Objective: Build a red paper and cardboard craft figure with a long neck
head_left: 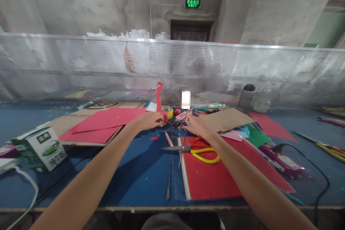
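Note:
My left hand (pixel 153 120) is closed at the base of a red upright strip with a hole near its top (pixel 159 99); it looks like cut paper or thin plastic. Just behind the strip stands a yellow roll of tape (pixel 169 113). My right hand (pixel 196 125) reaches into a jumble of small colourful items (pixel 183 115), its fingers curled together; what is between them cannot be made out. Below that hand lies a pair of scissors (pixel 206 154) with yellow and red handles, blades pointing left, across a stack of red paper (pixel 215 183). A pinkish pencil-like stick (pixel 168 138) lies between the hands.
Red sheets (pixel 105 120) on cardboard lie to the left, near a milk carton (pixel 48 149) and a white cable (pixel 29 179). At right are brown cardboard (pixel 230 119), a purple device (pixel 283 161) with a black cord, more scissors (pixel 323 147) and a dark bottle (pixel 246 97). A perforated metal screen (pixel 107 61) closes the back.

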`<state>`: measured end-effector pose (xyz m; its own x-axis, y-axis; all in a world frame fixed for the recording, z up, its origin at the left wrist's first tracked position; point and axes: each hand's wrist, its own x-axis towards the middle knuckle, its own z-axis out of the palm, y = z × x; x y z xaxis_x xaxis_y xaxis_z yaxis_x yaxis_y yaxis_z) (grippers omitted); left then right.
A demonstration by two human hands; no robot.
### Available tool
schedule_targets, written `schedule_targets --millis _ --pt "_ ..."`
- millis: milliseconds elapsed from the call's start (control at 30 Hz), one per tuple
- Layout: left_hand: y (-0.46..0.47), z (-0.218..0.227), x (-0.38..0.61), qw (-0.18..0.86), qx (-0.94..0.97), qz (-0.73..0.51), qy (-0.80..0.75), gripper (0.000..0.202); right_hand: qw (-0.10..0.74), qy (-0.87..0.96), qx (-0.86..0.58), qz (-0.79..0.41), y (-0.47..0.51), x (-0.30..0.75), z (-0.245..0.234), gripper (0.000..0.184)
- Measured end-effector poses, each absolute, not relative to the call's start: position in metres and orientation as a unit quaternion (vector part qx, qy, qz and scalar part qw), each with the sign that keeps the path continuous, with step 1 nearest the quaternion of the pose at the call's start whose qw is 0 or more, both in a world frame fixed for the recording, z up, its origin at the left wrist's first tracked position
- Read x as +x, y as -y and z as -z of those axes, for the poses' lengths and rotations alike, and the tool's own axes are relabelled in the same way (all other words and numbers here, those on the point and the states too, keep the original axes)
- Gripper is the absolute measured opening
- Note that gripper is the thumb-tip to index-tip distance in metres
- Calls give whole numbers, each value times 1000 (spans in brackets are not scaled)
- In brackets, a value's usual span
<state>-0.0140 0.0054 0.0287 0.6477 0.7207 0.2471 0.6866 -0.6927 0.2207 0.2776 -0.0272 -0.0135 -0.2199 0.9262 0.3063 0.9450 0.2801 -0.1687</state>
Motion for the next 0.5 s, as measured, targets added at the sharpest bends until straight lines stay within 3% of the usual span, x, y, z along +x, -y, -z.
schedule_targets --millis 167,500 --pt "2 -34 -13 4 910 -69 -410 16 112 759 -634 93 34 265 9 47" --pt "-12 -21 -20 15 912 -41 -408 12 80 769 -630 77 33 289 -2 34"
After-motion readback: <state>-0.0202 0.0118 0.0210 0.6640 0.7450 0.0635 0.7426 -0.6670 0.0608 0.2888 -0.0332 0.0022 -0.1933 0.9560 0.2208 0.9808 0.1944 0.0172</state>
